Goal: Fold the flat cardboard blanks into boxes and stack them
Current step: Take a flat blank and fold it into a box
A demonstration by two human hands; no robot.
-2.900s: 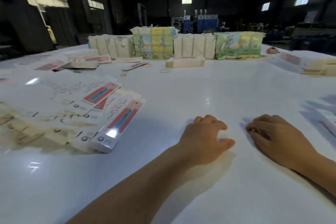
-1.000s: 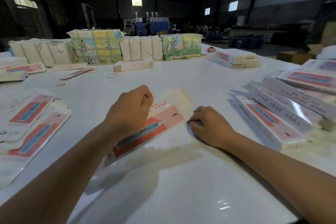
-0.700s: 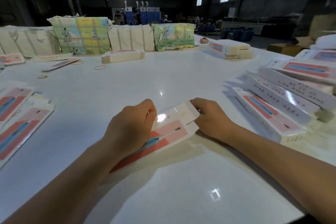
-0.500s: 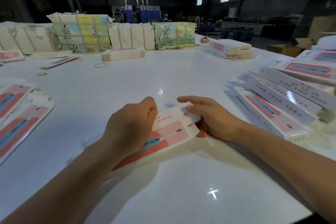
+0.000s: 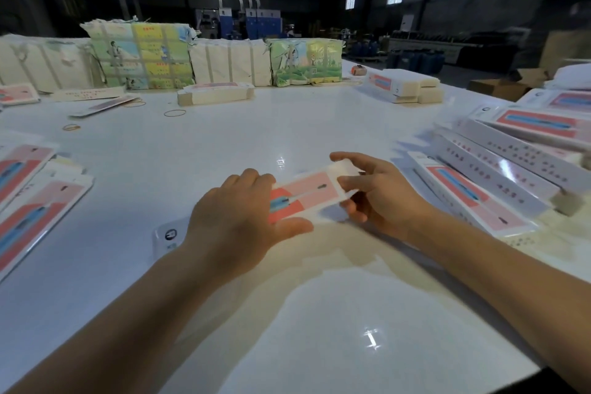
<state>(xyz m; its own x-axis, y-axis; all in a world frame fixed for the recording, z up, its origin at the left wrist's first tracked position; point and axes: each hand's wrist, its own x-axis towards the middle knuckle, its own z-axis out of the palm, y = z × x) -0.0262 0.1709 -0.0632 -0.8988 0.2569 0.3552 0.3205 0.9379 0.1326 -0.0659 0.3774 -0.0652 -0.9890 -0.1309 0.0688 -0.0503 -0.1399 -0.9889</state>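
Note:
A pink and red cardboard blank (image 5: 303,193) with a blue pen picture lies slightly raised over the white table (image 5: 224,144), in front of me. My left hand (image 5: 236,224) covers its near half, with the thumb under the lower edge and the fingers curled over the top. My right hand (image 5: 380,198) pinches the white flap at its far end between thumb and fingers. The blank's white near end (image 5: 168,235) sticks out left of my left wrist. Folded long boxes (image 5: 499,169) lie stacked at the right. Flat blanks (image 5: 35,198) lie fanned out at the left.
Strapped bundles of blanks (image 5: 144,57) line the table's far side, with a low stack (image 5: 216,94) before them and another stack (image 5: 403,86) far right. Rubber bands (image 5: 175,112) lie loose at the far left. A brown carton (image 5: 499,86) stands beyond the table's right edge.
My left hand fetched a blank from the left pile and laid it before me. My right hand moved onto its far end and now lifts the white flap; the blank has swung more level.

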